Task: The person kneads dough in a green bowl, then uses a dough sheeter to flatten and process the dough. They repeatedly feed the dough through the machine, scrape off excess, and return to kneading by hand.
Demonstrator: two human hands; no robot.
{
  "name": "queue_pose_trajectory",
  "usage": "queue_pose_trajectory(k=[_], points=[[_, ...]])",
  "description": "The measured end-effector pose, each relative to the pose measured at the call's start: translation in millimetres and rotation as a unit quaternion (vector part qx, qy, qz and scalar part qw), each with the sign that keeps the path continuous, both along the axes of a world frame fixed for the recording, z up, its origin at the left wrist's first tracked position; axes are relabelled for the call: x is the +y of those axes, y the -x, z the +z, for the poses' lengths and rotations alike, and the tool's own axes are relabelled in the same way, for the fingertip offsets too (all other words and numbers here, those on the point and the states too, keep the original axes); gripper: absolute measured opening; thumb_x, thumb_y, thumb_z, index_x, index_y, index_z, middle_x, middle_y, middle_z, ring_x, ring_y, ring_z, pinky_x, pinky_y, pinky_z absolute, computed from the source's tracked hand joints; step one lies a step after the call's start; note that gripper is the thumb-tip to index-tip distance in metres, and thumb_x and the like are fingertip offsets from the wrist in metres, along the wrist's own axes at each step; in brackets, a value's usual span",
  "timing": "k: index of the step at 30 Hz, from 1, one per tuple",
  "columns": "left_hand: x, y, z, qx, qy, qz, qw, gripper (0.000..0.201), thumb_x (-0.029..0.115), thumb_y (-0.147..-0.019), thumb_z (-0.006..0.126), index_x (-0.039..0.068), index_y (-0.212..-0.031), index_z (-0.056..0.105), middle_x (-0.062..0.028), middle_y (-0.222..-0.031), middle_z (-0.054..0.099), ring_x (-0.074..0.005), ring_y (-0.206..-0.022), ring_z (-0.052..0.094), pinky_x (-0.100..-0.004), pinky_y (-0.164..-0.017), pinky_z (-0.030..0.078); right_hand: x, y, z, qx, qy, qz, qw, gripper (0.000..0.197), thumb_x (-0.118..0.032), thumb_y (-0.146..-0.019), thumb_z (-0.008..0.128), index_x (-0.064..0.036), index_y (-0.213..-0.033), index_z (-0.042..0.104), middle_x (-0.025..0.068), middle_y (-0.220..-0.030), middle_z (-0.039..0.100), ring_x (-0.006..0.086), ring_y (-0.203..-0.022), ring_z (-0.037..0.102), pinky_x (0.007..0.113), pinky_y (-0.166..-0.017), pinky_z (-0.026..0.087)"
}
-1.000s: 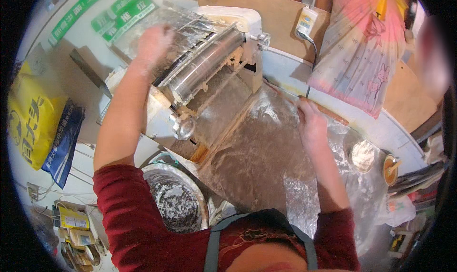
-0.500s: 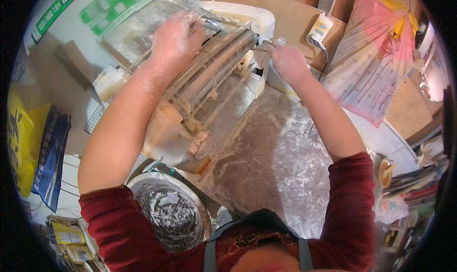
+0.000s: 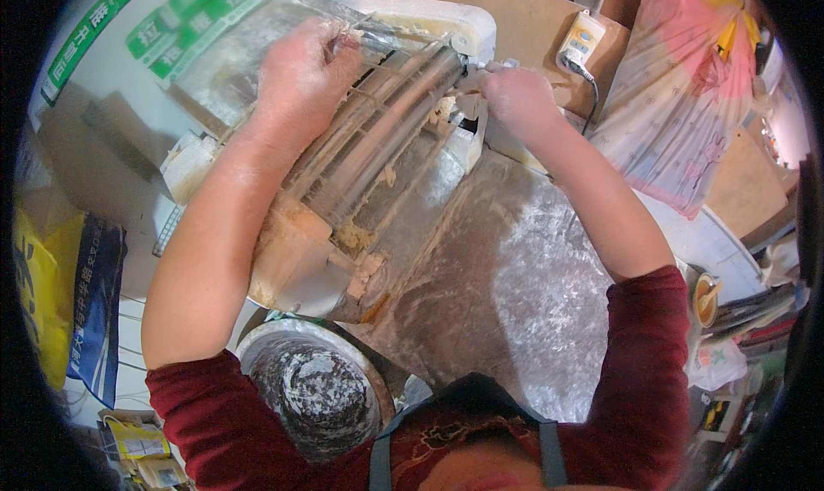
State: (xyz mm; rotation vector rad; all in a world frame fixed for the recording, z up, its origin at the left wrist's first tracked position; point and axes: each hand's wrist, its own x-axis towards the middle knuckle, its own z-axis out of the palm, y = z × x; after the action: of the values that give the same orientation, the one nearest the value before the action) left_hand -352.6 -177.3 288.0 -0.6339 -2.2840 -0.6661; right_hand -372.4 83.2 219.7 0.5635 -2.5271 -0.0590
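A flour-dusted dough rolling machine (image 3: 300,276) stands before me, its long metal rollers (image 3: 386,130) running up toward the far right. Scraps of dough cling beside the rollers. My left hand (image 3: 302,79) is above the far left side of the machine, fingers curled and pinched together; what they hold, if anything, is hidden. At the far right end of the rollers my right hand (image 3: 519,94) is closed around what appears to be a small handle, mostly covered by the fingers. Both hands are whitened with flour.
A floury metal work surface (image 3: 481,259) spreads in front of the machine. Near my left elbow sits a round, flour-coated bowl (image 3: 322,397). A plug-in controller (image 3: 582,40) with a cable and a pink plastic bag (image 3: 678,105) hang at the far right.
My left hand has shifted slightly left, staying above the machine. My right hand remains by the roller end, its fingers turned further inward. The whole view has tilted a little.
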Motion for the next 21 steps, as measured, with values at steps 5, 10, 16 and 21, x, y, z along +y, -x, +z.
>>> queue_pose_trajectory(k=[5,10,16,21], points=[[0.8,-3.8,1.1,0.018,0.023,-0.006,1.0,0.022,0.025,-0.084,0.057,0.004,-0.091,0.062,-0.0164,-0.082,0.059,-0.0345,-0.077,0.057,-0.04,-0.07,0.045,-18.7,6.1,-1.7,-0.037,-0.078,-0.062,0.994,0.01,-0.007,-0.077,0.054,-0.0023,-0.083,0.061,0.0142,-0.087,0.063,0.0293,-0.08,0.065,0.04,-0.068,0.053],[2.5,-6.1,1.4,0.052,0.018,0.0,0.998,0.021,0.024,-0.084,0.054,0.005,-0.089,0.062,-0.0169,-0.082,0.059,-0.0358,-0.078,0.057,-0.0412,-0.07,0.046,-20.6,-3.5,11.0,-0.023,-0.08,-0.051,0.995,0.009,-0.007,-0.076,0.055,-0.0019,-0.079,0.062,0.0161,-0.081,0.064,0.0318,-0.078,0.064,0.04,-0.069,0.053],[5.3,-3.3,2.9,0.047,0.007,0.03,0.998,0.023,0.027,-0.084,0.056,0.005,-0.088,0.063,-0.0151,-0.08,0.061,-0.0306,-0.074,0.056,-0.0392,-0.069,0.046,11.5,-23.6,13.3,-0.014,-0.01,-0.033,0.999,0.009,-0.008,-0.074,0.057,-0.0072,-0.08,0.064,0.0162,-0.076,0.063,0.0332,-0.073,0.063,0.043,-0.067,0.05],[7.5,-3.2,7.5,-0.003,0.012,0.008,1.0,0.025,0.028,-0.083,0.054,0.005,-0.088,0.062,-0.0189,-0.082,0.061,-0.0377,-0.078,0.057,-0.0414,-0.07,0.045,33.1,-11.3,-4.9,0.063,0.013,-0.059,0.996,0.008,-0.008,-0.073,0.056,-0.0067,-0.079,0.061,0.0145,-0.075,0.063,0.0322,-0.07,0.063,0.042,-0.065,0.051]])
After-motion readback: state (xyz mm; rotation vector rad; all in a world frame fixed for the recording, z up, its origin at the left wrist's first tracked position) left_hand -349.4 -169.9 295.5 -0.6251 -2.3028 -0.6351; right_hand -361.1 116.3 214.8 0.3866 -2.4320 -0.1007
